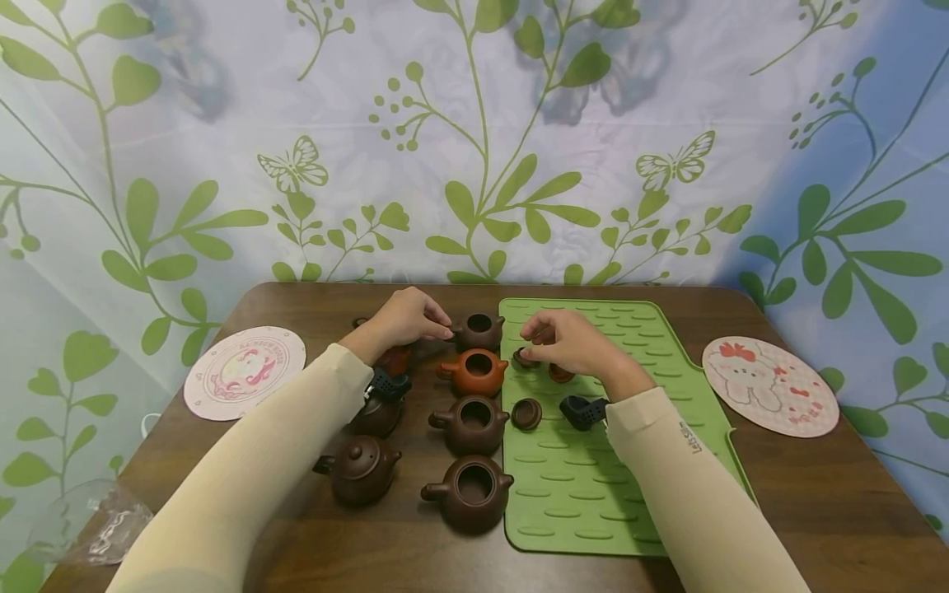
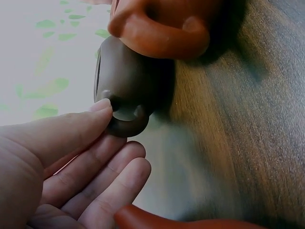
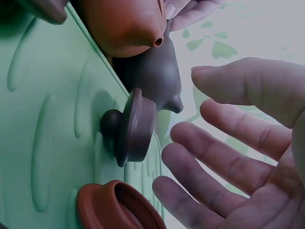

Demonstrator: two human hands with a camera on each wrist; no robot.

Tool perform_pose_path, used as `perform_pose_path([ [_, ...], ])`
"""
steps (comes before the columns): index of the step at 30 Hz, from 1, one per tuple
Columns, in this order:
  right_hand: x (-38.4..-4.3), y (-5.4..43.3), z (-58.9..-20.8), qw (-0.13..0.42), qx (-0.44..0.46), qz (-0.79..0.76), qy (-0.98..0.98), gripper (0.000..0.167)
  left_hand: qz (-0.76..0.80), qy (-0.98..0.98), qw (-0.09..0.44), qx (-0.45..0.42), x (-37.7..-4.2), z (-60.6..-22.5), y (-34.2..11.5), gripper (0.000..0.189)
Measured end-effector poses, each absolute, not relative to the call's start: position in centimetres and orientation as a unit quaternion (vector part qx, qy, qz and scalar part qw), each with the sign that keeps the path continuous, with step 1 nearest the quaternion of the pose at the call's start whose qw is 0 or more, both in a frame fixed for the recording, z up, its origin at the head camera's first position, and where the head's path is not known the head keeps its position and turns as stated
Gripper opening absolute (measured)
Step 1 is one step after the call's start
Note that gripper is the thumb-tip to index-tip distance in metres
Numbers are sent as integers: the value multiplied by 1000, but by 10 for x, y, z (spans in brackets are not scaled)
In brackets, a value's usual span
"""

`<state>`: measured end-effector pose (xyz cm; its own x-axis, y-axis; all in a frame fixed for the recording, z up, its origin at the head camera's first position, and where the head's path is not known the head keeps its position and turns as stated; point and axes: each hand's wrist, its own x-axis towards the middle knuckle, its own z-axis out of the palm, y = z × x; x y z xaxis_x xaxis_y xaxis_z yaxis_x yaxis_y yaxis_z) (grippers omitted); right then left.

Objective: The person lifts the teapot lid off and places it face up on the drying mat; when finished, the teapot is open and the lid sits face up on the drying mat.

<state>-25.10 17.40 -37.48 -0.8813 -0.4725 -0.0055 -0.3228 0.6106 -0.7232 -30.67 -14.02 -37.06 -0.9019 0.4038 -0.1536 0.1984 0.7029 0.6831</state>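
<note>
A dark brown lidless teapot point(image 1: 479, 331) stands at the far end of a column of teapots on the wooden table point(image 1: 815, 494). My left hand point(image 1: 439, 328) reaches its handle point(image 2: 126, 120); the thumb tip touches the loop, and the other fingers point(image 2: 112, 164) lie straight just beneath it. My right hand point(image 1: 544, 344) hovers open over the green ridged mat point(image 1: 593, 494), its fingers point(image 3: 214, 150) spread beside a dark knobbed lid point(image 3: 129, 128) without visibly touching it. An upturned orange-red lid point(image 3: 119, 209) lies next to that.
In the column also stand an orange teapot point(image 1: 475, 371) and two brown open teapots point(image 1: 471, 423) point(image 1: 470, 492). A lidded teapot point(image 1: 362, 469) sits left of them, another lid point(image 1: 526, 413) on the mat. Round coasters lie left point(image 1: 245, 371) and right point(image 1: 769, 385); a plastic bag point(image 1: 89, 519) at lower left.
</note>
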Motion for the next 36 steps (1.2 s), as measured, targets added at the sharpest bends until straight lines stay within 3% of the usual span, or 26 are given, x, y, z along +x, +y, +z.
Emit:
perform_pose_path([
  [7, -250, 175, -379, 84, -232, -388, 888, 30, 342, 913, 144, 168, -304, -366, -141, 21],
  [19, -245, 172, -377, 76, -223, -399, 886, 28, 360, 909, 78, 192, -288, -333, -143, 22],
  [29, -231, 159, -363, 65, -228, -413, 879, 24, 413, 884, 19, 219, -244, -299, -154, 23],
  [36, -209, 134, -350, 55, -292, -425, 855, 23, 436, 876, -2, 207, -207, -291, -170, 28],
])
